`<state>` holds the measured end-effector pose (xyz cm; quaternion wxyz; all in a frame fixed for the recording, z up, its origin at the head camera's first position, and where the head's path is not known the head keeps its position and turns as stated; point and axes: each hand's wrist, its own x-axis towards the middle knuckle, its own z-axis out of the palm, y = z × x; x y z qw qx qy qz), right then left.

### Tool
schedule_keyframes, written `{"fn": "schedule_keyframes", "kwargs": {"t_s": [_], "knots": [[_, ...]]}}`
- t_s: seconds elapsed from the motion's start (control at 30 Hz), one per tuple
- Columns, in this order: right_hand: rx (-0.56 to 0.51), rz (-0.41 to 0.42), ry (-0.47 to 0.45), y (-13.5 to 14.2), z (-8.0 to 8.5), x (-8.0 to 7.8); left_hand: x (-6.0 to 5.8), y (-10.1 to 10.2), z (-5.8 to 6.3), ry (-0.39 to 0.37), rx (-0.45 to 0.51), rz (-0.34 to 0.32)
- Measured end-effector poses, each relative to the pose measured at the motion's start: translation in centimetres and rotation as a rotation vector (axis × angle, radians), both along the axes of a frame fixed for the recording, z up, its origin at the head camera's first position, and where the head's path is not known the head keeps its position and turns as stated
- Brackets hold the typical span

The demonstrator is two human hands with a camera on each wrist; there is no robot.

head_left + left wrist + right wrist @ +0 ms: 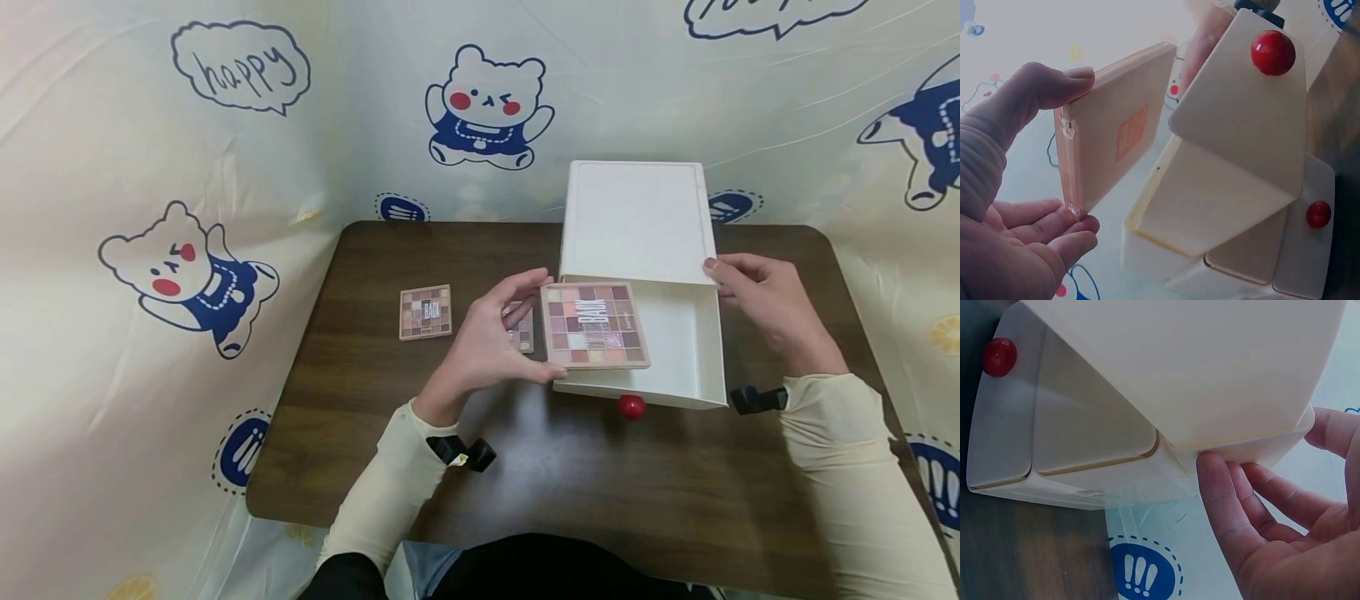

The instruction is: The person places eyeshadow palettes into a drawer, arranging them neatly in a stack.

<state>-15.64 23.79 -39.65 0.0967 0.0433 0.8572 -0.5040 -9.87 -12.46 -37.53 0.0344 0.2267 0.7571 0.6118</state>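
My left hand (483, 346) holds a large square eyeshadow palette (595, 327) by its left side, thumb on one edge and fingers on the opposite one. The palette is over the pulled-out upper drawer (686, 354) of a white drawer box (637, 218). Its pale underside carries an orange label (1132, 133) in the left wrist view. At the box's front right corner, my right hand (772, 304) grips the top edge between thumb and fingers. A red round knob (632, 407) sits on the drawer's front.
On the brown table (360, 400), a smaller eyeshadow palette (426, 312) lies to the left. Another palette (524, 332) is partly hidden behind my left hand. Below the pulled-out drawer is a second drawer front with a red knob (1318, 214). A printed curtain (360, 108) surrounds the table.
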Motion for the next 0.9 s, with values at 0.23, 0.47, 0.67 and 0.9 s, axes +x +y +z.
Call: {"fn": "schedule_keyframes", "kwargs": {"t_s": [0.23,0.47,0.67,0.9], "knots": [[-0.03,-0.001,0.02,0.0,-0.1,0.0,-0.7,1.1,0.3,0.017,-0.084,-0.04],[-0.038,0.004,0.029,0.1,-0.2,0.0,-1.1,2.1,0.4,0.026,-0.185,-0.057],[-0.028,0.003,0.021,0.0,-0.1,0.0,-1.3,2.8,0.5,0.06,-0.314,-0.056],[-0.026,-0.002,0.011,0.1,-0.2,0.0,-1.5,3.1,0.9,0.089,-0.425,-0.061]]}}
